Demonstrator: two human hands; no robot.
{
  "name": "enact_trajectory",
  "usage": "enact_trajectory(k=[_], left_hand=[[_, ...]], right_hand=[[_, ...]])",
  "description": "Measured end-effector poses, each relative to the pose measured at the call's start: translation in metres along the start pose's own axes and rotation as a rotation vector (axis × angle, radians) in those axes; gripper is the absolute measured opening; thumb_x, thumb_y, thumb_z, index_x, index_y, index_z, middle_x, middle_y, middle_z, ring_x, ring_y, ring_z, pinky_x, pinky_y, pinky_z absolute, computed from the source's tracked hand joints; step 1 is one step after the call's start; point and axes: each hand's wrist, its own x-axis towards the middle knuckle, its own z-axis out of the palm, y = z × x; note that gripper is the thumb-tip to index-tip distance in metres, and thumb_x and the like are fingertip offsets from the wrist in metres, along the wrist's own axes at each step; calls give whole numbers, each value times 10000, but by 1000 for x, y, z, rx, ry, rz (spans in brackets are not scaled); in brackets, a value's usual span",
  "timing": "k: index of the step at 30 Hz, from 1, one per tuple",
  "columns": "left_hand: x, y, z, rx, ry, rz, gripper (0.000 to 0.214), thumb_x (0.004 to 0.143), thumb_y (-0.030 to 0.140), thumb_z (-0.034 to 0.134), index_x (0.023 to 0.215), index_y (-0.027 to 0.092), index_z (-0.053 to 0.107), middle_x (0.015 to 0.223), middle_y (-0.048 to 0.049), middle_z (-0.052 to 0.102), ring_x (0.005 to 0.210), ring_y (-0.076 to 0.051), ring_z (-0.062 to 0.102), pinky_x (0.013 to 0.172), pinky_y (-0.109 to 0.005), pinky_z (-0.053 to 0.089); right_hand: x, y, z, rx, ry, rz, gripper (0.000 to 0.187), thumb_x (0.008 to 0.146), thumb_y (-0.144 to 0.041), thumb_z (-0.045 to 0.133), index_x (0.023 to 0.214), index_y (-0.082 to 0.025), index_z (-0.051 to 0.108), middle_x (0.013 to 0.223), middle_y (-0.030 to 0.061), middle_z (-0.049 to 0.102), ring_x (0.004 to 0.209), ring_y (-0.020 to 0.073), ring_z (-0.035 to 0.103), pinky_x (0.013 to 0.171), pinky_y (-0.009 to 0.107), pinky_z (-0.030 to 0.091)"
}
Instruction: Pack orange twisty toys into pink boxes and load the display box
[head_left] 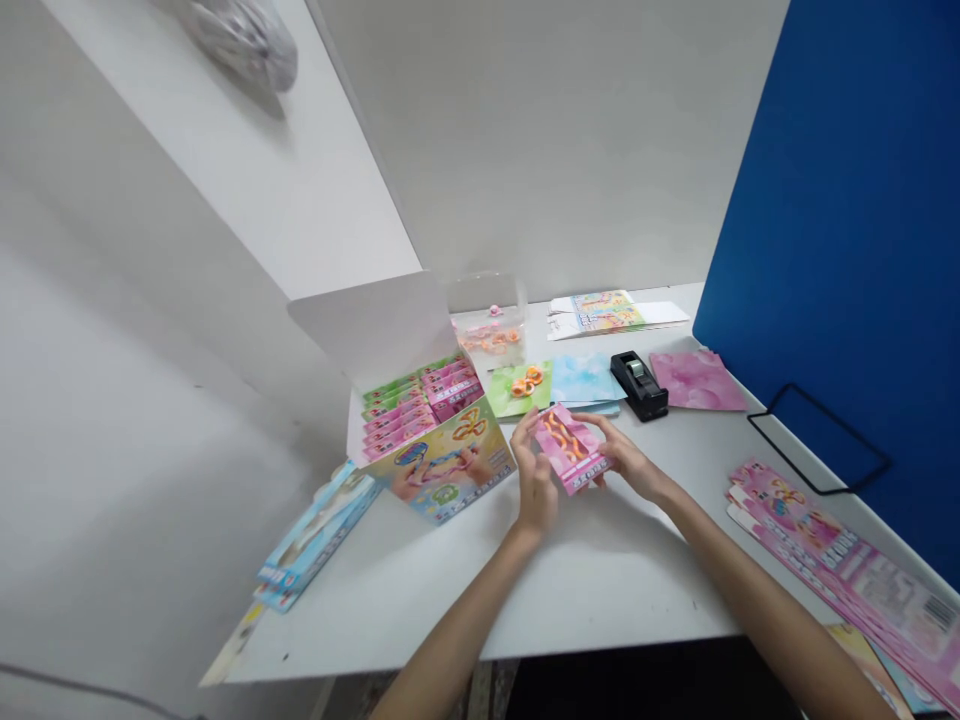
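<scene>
- Two bare hands, left hand (pixel 534 472) and right hand (pixel 626 462), hold a pink printed card (pixel 570 448) above the white table (pixel 420 590)
- Fingers clamp the card's side edges
- Open display box (pixel 375 330) of packets stands just left; black tape dispenser (pixel 637 385) lies beyond the card

Counts: 2 hands (pixel 534 475) (pixel 626 460), 1 tape dispenser (pixel 637 385), 1 display box (pixel 375 325).
Flat: 1 pink card (pixel 570 448) held, 1 pink sheet (pixel 697 380), 1 green sheet (pixel 504 395), 1 blue stack (pixel 585 380), sheet count unclear.
</scene>
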Motion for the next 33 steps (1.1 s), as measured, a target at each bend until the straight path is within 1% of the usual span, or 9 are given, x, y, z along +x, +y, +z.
enact_trajectory(k=[5, 9, 13, 18, 21, 25, 27, 29, 33], left_hand=[[3, 11, 3, 84, 173, -356, 399, 921, 476, 465, 1238, 239, 412, 1352, -105, 452, 1318, -225, 405, 1109, -375, 327], [1, 16, 4, 104, 137, -331, 471, 907, 473, 504, 1293, 243, 359, 1432, -118, 370, 1380, -229, 340, 1153, -379, 281], [3, 16, 5, 19, 92, -234, 693, 823, 475, 651, 1379, 261, 298, 1518, -121, 300, 1457, -245, 238, 1198, -409, 206], [13, 5, 3, -331, -113, -579, 938, 736, 517, 735, 1469, 254, 210, 1261, -145, 604, 1133, -268, 624, 944, -411, 514], [15, -1, 2, -336, -102, -625, 1016, 681, 486, 789, 1484, 233, 221, 1232, -142, 617, 1044, -254, 663, 858, -363, 553], [12, 0, 3, -261, -122, -521, 931, 723, 447, 759, 1481, 256, 254, 1238, -124, 614, 978, -215, 679, 824, -328, 563], [9, 1, 4, -224, -141, -484, 832, 758, 430, 725, 1458, 246, 315, 1248, -119, 615, 986, -209, 675, 836, -324, 560], [6, 1, 6, -191, -171, -468, 738, 778, 417, 701, 1416, 219, 388, 1257, -121, 617, 1005, -212, 668, 845, -322, 556], [1, 1, 9, -129, -234, -443, 585, 791, 386, 676, 1304, 175, 490, 1260, -122, 623, 1025, -215, 659, 872, -319, 539]], right_hand=[[-2, -2, -9, 31, -217, 122, 665, 787, -288, 470, 1424, -176, 315, 719, 19, 696, 586, 195, 688, 486, 235, 420], [-2, -5, -18, 40, -249, 84, 785, 774, -310, 517, 1487, -164, 222, 691, 7, 685, 547, 188, 663, 449, 228, 403], [-3, -8, -19, 8, -147, -33, 997, 732, -345, 634, 1535, -175, 67, 750, -6, 668, 567, 154, 605, 501, 254, 443], [-1, -5, -11, -223, -56, 69, 1077, 776, -339, 675, 1541, -204, -71, 689, -57, 589, 556, 125, 523, 569, 275, 454], [5, 3, -17, -413, 151, 16, 911, 845, -424, 600, 1539, -219, 47, 803, 1, 610, 627, 153, 552, 602, 301, 469], [10, 11, -51, -853, 815, -226, 673, 795, -468, 597, 1371, -166, 424, 1155, 160, 546, 1007, 294, 545, 807, 426, 480], [8, 15, -74, -1018, 1062, -222, 651, 776, -436, 603, 1324, -118, 456, 1226, 211, 503, 1144, 355, 465, 933, 507, 412], [6, 20, -93, -1059, 1123, -182, 681, 752, -432, 618, 1324, -105, 443, 1235, 224, 502, 1164, 366, 448, 947, 514, 397], [5, 29, -116, -990, 1062, -142, 595, 737, -454, 610, 1221, -123, 512, 1096, 180, 608, 1031, 319, 537, 905, 464, 431]])
